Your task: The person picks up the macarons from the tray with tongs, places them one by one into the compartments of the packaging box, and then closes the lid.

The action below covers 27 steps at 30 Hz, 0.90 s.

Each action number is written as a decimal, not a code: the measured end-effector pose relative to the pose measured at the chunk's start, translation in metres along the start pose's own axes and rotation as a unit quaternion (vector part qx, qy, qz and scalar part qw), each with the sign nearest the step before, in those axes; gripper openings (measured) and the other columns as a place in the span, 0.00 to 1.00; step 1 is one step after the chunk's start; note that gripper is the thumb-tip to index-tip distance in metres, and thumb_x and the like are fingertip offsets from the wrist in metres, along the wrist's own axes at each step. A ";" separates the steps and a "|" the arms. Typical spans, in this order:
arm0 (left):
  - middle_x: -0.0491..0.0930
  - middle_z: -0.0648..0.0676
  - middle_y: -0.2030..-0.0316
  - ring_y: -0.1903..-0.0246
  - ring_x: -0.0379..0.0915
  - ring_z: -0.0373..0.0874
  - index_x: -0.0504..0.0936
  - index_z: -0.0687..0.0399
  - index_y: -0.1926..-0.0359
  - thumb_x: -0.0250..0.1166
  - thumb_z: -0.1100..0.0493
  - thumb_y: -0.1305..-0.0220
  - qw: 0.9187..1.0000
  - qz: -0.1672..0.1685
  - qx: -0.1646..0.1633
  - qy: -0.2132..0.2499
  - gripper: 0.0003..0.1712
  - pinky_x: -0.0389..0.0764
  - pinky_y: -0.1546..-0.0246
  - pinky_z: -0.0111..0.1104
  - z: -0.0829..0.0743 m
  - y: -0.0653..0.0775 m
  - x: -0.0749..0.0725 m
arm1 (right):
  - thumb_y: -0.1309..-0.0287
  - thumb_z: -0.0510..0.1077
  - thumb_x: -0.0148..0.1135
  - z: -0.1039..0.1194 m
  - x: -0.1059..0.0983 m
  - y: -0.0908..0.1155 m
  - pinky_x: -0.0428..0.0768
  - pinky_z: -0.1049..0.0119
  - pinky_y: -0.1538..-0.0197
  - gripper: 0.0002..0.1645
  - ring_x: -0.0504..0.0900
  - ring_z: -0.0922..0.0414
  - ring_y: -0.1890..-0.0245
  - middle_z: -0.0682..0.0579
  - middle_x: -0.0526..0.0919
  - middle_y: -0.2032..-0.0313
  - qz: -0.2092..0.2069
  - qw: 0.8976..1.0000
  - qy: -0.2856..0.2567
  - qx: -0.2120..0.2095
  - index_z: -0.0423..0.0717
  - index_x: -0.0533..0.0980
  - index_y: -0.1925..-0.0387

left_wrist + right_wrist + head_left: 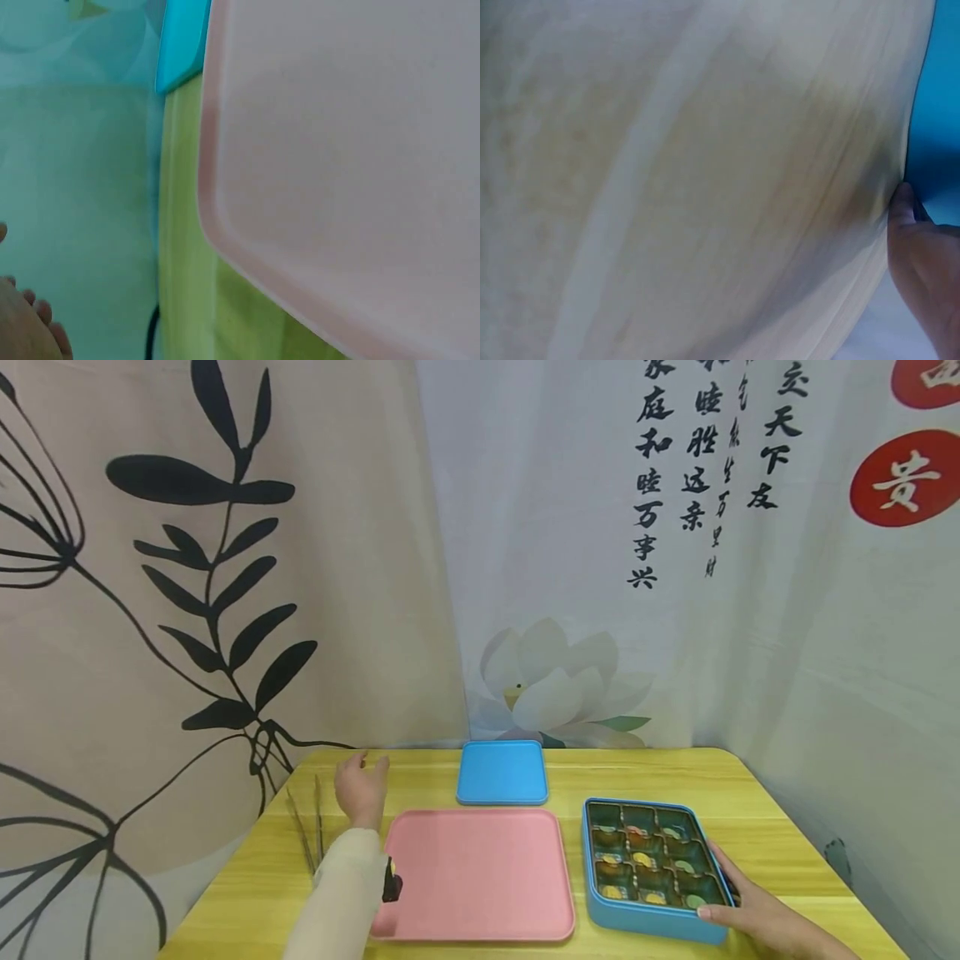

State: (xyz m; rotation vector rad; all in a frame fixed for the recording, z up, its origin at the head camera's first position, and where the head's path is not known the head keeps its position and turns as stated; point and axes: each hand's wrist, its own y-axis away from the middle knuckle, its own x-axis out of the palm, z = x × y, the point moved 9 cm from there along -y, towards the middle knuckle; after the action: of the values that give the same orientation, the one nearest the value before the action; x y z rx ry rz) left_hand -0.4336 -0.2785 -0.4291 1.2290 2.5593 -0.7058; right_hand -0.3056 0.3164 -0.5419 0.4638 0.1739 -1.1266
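A blue box (648, 917) stands at the right of the table, with a brown divided insert whose compartments hold small yellow, green and reddish pieces. My right hand (761, 906) grips its front right corner, thumb on the front rim and fingers along the right side. The right wrist view shows this hand (926, 259) against the blue wall (937, 120). Holding nothing, my left hand (362, 792) is raised near the table's back left, fingers loosely bent. Closest to it lies a pink tray (480, 877); the left wrist view has the hand (34, 330) at its lower left.
Behind the pink tray is a flat blue rectangular lid or tray (502, 772). Two thin sticks (300, 831) lie left of my left forearm. The wooden-patterned table (637, 768) ends at a printed curtain (375, 568).
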 end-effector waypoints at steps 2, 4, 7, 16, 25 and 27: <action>0.74 0.67 0.49 0.49 0.68 0.61 0.77 0.64 0.40 0.67 0.53 0.35 0.999 0.032 0.014 0.009 0.27 0.69 0.49 0.54 -0.006 0.000 0.012 | 0.28 0.50 0.56 0.000 0.000 0.000 0.57 0.25 0.42 0.60 0.37 0.20 0.33 0.22 0.22 0.30 -0.002 1.000 0.001 -0.002 0.43 0.18 0.27; 0.74 0.66 0.50 0.50 0.69 0.60 0.77 0.63 0.39 0.68 0.53 0.35 0.997 0.066 0.024 0.017 0.28 0.71 0.51 0.52 -0.012 0.000 0.025 | 0.29 0.50 0.56 0.000 -0.001 0.000 0.57 0.25 0.42 0.60 0.37 0.20 0.33 0.22 0.22 0.30 -0.004 1.000 0.001 -0.001 0.43 0.18 0.27; 0.74 0.66 0.50 0.51 0.70 0.59 0.76 0.63 0.38 0.69 0.53 0.35 0.992 0.117 0.030 0.032 0.29 0.73 0.52 0.50 -0.017 0.001 0.043 | 0.29 0.50 0.56 0.001 -0.001 0.000 0.55 0.24 0.42 0.61 0.34 0.20 0.33 0.23 0.22 0.30 -0.005 1.000 0.002 0.000 0.43 0.18 0.27; 0.74 0.67 0.46 0.50 0.71 0.59 0.72 0.62 0.34 0.69 0.50 0.35 0.976 0.213 0.025 0.038 0.34 0.75 0.50 0.50 -0.022 0.007 0.083 | 0.28 0.50 0.56 0.000 0.001 0.001 0.52 0.24 0.40 0.59 0.32 0.21 0.33 0.25 0.22 0.29 -0.003 1.000 -0.004 0.009 0.44 0.19 0.26; 0.74 0.65 0.46 0.58 0.72 0.54 0.70 0.61 0.32 0.69 0.51 0.36 0.959 0.282 0.000 0.009 0.36 0.77 0.61 0.40 -0.010 0.016 0.115 | 0.30 0.50 0.57 -0.001 -0.001 0.000 0.51 0.24 0.40 0.61 0.30 0.21 0.33 0.24 0.22 0.29 -0.008 1.000 0.002 0.012 0.42 0.20 0.26; 0.74 0.64 0.48 0.61 0.72 0.53 0.70 0.61 0.32 0.69 0.51 0.36 0.957 0.290 -0.003 0.007 0.35 0.77 0.64 0.39 -0.009 0.018 0.119 | 0.29 0.51 0.57 -0.003 -0.002 0.000 0.50 0.23 0.41 0.60 0.30 0.21 0.33 0.25 0.23 0.29 -0.011 1.000 0.011 0.018 0.42 0.20 0.26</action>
State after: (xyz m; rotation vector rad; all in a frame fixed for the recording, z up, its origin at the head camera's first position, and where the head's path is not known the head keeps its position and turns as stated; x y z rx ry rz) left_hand -0.4947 -0.1840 -0.4736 1.8587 2.0275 -0.5465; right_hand -0.3063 0.3191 -0.5436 0.5076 0.1771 -1.1475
